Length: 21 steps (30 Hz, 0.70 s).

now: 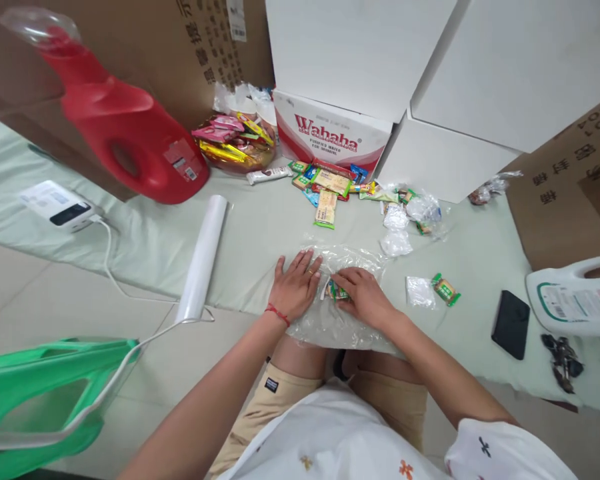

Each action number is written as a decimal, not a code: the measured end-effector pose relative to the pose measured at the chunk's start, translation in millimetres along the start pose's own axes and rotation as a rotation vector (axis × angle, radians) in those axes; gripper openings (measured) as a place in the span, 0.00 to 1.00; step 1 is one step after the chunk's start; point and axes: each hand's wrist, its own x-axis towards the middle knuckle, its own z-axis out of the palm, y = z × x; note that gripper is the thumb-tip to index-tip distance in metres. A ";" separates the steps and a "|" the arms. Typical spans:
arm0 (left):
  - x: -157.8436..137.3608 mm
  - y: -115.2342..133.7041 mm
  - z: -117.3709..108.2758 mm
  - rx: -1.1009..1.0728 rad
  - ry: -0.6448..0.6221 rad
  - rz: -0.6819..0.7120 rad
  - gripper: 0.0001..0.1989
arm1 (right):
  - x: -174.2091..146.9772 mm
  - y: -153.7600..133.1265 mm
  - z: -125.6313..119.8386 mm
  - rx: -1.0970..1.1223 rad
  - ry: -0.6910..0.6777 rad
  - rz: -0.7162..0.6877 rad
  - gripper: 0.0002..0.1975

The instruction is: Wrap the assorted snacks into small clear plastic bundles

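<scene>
A clear plastic sheet (350, 327) lies spread on the cloth right in front of me, at the near edge. My left hand (296, 285) rests flat on its left part, fingers stretched out. On the sheet's middle, my right hand (363, 297) has its fingers curled over a small green-wrapped snack packet (337, 289), which is partly hidden under them. To the right, a white square packet (420, 293) lies beside another green-wrapped snack (446, 290).
Behind are a snack pile (330, 183), small white packets (396, 230) and a Wahaba box (335, 133). A white roll (203, 260) and red jug (145, 143) stand left. On the right lie a phone (511, 325), keys (563, 360) and a white jug (577, 300).
</scene>
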 end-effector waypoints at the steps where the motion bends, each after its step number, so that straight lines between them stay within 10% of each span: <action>1: 0.1 0.2 0.7 0.003 0.002 0.004 0.27 | -4.4 4.7 0.1 0.009 0.072 0.028 0.26; 5: 0.2 0.7 2.7 0.014 0.005 0.017 0.27 | -24.9 25.8 -9.2 -0.010 0.456 0.512 0.28; 8: 0.2 0.3 3.2 0.023 0.002 0.014 0.27 | -28.6 37.3 -4.4 0.047 0.327 0.783 0.31; 16: 0.8 0.9 5.7 0.037 0.009 0.020 0.26 | -28.6 78.3 -28.6 0.038 0.372 0.722 0.16; 21: 1.0 1.1 6.5 0.045 0.010 0.015 0.26 | -14.0 44.2 -48.4 -0.106 0.169 0.155 0.21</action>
